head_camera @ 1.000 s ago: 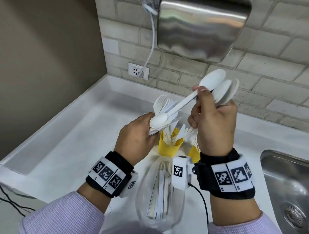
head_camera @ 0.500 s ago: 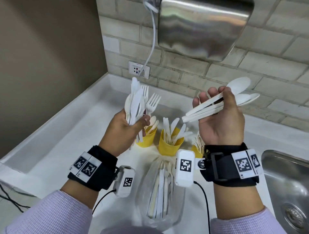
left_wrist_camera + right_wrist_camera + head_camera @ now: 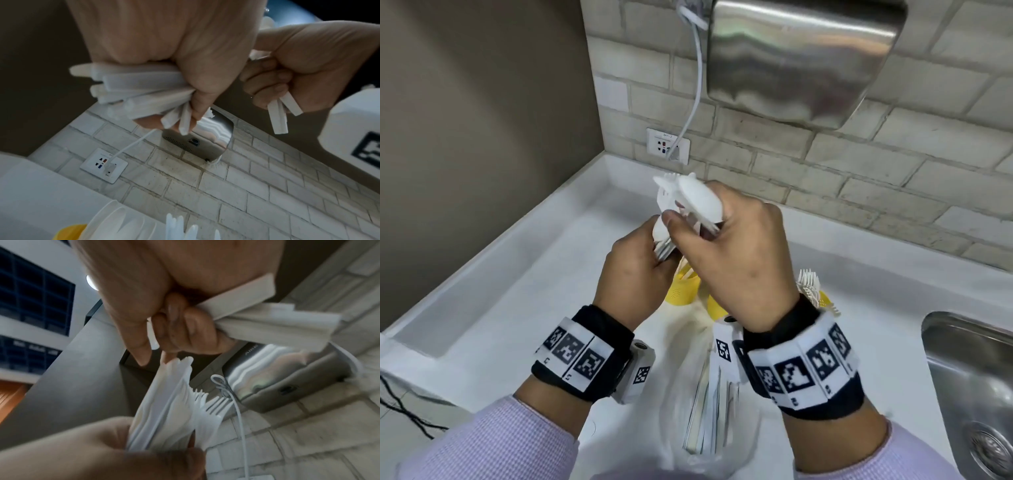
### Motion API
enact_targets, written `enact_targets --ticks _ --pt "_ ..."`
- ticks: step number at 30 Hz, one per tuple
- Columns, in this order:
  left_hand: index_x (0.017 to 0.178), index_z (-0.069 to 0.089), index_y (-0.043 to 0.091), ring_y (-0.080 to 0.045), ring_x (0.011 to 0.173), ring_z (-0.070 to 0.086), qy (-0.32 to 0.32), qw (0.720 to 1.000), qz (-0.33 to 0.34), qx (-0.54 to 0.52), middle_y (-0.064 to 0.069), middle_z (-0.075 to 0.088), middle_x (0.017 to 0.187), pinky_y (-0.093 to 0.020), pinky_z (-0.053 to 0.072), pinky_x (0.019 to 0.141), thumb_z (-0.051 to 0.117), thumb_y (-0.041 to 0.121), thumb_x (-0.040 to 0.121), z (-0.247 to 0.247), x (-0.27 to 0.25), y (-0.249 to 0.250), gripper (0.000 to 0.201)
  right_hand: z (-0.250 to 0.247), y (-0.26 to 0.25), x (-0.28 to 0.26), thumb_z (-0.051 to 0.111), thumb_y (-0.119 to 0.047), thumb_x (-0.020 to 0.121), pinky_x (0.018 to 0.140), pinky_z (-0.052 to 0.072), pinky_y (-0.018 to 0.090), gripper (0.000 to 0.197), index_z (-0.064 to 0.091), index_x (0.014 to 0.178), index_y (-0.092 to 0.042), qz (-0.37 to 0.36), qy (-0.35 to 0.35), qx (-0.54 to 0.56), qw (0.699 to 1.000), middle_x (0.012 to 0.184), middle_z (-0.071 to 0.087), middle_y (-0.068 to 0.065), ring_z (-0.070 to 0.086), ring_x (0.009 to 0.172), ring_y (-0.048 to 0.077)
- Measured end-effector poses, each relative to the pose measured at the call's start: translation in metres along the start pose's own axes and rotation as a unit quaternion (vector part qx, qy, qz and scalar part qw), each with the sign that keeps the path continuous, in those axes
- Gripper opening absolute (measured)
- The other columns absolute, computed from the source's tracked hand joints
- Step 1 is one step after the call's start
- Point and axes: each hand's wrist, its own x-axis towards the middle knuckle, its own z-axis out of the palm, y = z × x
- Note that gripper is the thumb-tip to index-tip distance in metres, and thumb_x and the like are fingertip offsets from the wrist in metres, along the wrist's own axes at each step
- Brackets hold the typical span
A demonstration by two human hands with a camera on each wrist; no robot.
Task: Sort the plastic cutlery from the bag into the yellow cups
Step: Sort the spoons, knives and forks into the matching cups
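White counter point(image 3: 524, 308) — brick wall point(image 3: 893, 164) | steel sink point(image 3: 969, 377) right

White cutlery point(image 3: 693, 202), yellow cups point(image 3: 681, 291), lilac checked sleeves point(image 3: 493, 442), silver dryer point(image 3: 801, 58).

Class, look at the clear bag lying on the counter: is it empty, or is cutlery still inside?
Not empty. In the head view the bag lies on the counter with white cutlery showing through the plastic.
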Motion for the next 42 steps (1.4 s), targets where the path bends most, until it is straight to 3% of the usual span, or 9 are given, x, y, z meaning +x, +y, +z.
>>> enact_targets --ticks 4,8,16,20,27,30,34,38,42 --pt "0.11 0.062 0.024 -0.033 0.078 0.066 0.03 0.995 0.031 0.094 0.002 0.071 0.085 -0.044 0.055 0.066 0.053 0.032 0.083 0.0 0.0 0.001 0.03 0.004 -0.005 0.002 0.066 -0.047 0.089 0.064 0.051 0.035 0.03 0.068 0.106 -0.022 -0.001 -0.029 -0.168 0.985 0.079 0.072 0.001 0.069 0.08 0.033" --pt "0.109 0.062 0.018 -0.038 0.077 0.062 0.038 0.988 0.019 0.151 0.004 0.057 0.077 -0.038 0.048 0.062 0.058 0.017 0.087 0.001 -0.002 0.004 0.023 0.007 -0.006 0.006 0.062 -0.045 0.092 0.063 0.035 0.033 0.026 0.062 0.1 -0.021 0.025 -0.058 -0.209 0.976 0.087 0.071 0.004 0.066 0.086 0.035" --pt "0.105 0.06 0.017 -0.039 0.079 0.062 0.055 0.978 0.052 0.195 -0.002 0.068 0.09 -0.04 0.05 0.06 0.061 0.025 0.091 0.004 0.003 -0.004 0.017 0.002 0.016 0.02 0.075 -0.023 0.083 0.065 0.057 0.042 0.018 0.073 0.073 -0.008 0.163 -0.044 0.098 0.981 0.065 0.07 0.007 0.068 0.068 0.03" --pt "0.102 0.055 0.015 -0.04 0.077 0.059 0.054 0.975 0.05 0.21 -0.003 0.065 0.087 -0.038 0.046 0.058 0.065 0.02 0.089 0.003 0.005 -0.005 0.016 0.0 0.021 0.018 0.074 -0.027 0.085 0.048 0.036 0.031 0.033 0.062 0.063 -0.004 0.235 0.0 0.241 0.941 0.045 0.047 -0.004 0.043 0.038 0.017" --pt "0.093 0.052 0.019 -0.034 0.069 0.056 0.041 0.988 0.05 0.142 0.005 0.057 0.074 -0.039 0.047 0.057 0.065 0.02 0.089 0.004 0.005 -0.006 0.014 -0.01 0.016 0.012 0.074 -0.023 0.089 0.053 0.047 0.033 0.021 0.065 0.075 -0.01 0.128 -0.029 0.179 0.975 0.056 0.062 -0.002 0.059 0.052 0.017" --pt "0.092 0.054 0.026 -0.03 0.065 0.061 -0.036 0.998 0.029 0.036 0.001 0.064 0.072 -0.046 0.054 0.06 0.06 0.032 0.088 0.003 0.004 -0.008 0.009 -0.015 0.017 0.017 0.067 -0.016 0.098 0.047 0.036 0.023 0.026 0.056 0.076 -0.009 0.167 0.04 0.317 0.933 0.046 0.047 -0.013 0.044 0.038 0.005" --pt "0.088 0.063 0.028 -0.017 0.056 0.061 -0.131 0.987 -0.019 -0.092 0.006 0.068 0.069 -0.025 0.05 0.056 0.067 0.016 0.098 0.005 -0.002 -0.002 0.016 -0.025 0.011 0.021 0.054 -0.012 0.106 0.044 0.038 0.026 0.022 0.06 0.088 0.001 0.169 0.134 0.458 0.863 0.061 0.051 0.01 0.045 0.045 0.014" --pt "0.09 0.066 0.003 -0.016 0.054 0.06 -0.165 0.969 -0.046 -0.177 0.001 0.066 0.064 -0.022 0.046 0.053 0.061 0.017 0.102 0.003 -0.006 -0.003 0.019 -0.045 0.017 0.024 0.051 -0.017 0.107 0.064 0.054 0.033 0.017 0.063 0.098 -0.008 0.195 0.184 0.572 0.775 0.101 0.074 0.019 0.067 0.076 0.023" --pt "0.087 0.065 0.0 -0.011 0.054 0.058 -0.175 0.954 -0.053 -0.238 0.003 0.064 0.063 -0.018 0.044 0.049 0.057 0.019 0.103 0.0 -0.009 0.002 0.026 -0.056 0.032 0.022 0.049 -0.03 0.106 0.08 0.062 0.048 0.033 0.055 0.122 -0.002 0.224 0.175 0.645 0.71 0.103 0.074 0.015 0.076 0.091 0.033"
